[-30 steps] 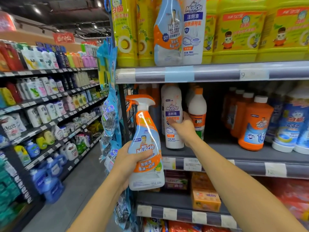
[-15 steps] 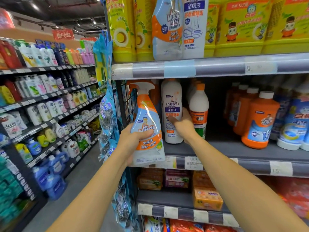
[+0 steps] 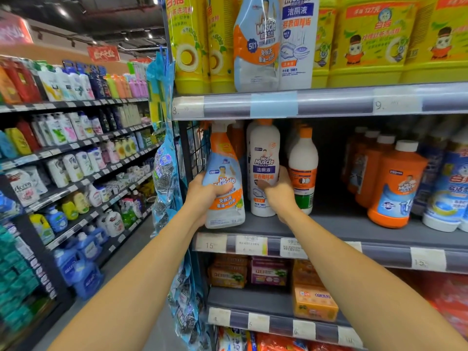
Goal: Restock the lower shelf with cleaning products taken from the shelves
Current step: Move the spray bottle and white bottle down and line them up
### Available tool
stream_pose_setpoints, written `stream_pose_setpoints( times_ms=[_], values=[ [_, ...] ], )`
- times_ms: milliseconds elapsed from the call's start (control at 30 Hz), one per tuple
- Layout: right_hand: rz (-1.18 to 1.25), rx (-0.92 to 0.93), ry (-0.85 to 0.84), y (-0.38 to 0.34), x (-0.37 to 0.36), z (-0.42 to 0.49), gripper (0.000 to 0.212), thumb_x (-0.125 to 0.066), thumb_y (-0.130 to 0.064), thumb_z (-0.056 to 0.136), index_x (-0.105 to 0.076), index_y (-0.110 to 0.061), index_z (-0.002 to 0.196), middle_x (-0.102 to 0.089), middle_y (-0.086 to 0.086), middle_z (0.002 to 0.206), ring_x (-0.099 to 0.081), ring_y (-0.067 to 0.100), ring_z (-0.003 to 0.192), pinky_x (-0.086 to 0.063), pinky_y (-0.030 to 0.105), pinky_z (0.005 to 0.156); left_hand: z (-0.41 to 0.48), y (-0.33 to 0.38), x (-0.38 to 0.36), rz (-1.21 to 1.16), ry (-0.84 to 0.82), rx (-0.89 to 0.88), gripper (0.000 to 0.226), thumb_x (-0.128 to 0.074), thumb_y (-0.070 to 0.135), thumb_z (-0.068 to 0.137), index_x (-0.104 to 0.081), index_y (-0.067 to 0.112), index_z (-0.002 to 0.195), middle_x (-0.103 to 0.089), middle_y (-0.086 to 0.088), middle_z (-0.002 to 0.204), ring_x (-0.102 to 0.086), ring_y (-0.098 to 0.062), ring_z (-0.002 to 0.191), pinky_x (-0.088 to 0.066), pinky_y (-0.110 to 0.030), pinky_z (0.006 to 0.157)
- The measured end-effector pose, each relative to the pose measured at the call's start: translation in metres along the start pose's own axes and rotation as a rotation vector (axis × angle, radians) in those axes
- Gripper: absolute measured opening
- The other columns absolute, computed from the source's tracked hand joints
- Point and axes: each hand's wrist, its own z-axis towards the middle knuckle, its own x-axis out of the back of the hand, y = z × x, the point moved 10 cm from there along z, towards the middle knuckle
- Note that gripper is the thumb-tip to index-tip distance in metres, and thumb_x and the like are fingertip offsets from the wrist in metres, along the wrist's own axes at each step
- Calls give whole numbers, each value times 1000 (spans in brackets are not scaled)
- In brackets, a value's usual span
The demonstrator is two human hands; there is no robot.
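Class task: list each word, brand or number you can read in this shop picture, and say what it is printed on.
"Mr Muscle": spray bottle in the left hand.
"Mr Muscle": white bottle gripped by the right hand.
"5合1": upper-shelf pouch.
"15": shelf-edge tag.
"9.": upper shelf tag.
Other tags, fine print: too blurred.

A single head-worn wide-angle camera looks forward and slightly down along both outstretched forearms, at about the height of the middle shelf (image 3: 354,226) of a supermarket cleaning aisle. It faces the shelving close up and a little from the left, so the shelf edges run off rightward. The upper shelf (image 3: 329,101) sits above eye line; a lower shelf (image 3: 278,323) falls near the bottom edge. The wide lens bends the edges and takes in the opposite aisle shelving (image 3: 76,148) receding at left.
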Motion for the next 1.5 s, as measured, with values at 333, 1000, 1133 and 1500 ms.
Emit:
stream_pose_setpoints(
  times_ms=[333,1000,1133,1500],
  values=[
    [-174,-1,0,13,2,-10,47,-74,-6,80,-48,-3,120,-63,14,118,-59,28,108,-45,30,85,22,-9,-16,8,-66,19,50,-80,1,73,-61,20,116,-74,-8,101,-73,-27,89,-59,-42,74],
    [-290,-48,-32,15,3,-11,45,-73,-6,81,-47,-2,118,-62,17,121,-59,34,111,-43,30,85,49,-8,-7,241,-11,-131,78,-55,-20,84,-34,18,148,-53,-14,140,-51,-32,128,-47,-48,103],
    [-331,-104,-54,20,2,-14,45,-69,-6,85,-44,-1,121,-60,19,125,-57,37,115,-45,34,87,32,-5,-10,492,93,-201,84,-45,-18,84,-23,24,153,-43,-17,146,-46,-33,131,-44,-45,106],
    [-622,-125,-92,27,10,-26,44,-66,-14,89,-42,-2,124,-58,21,127,-57,38,114,-47,41,88,9,-21,-35,675,331,-199,104,-66,9,81,8,16,154,-9,-29,156,-14,-48,143,-26,-55,115]
  ],
)
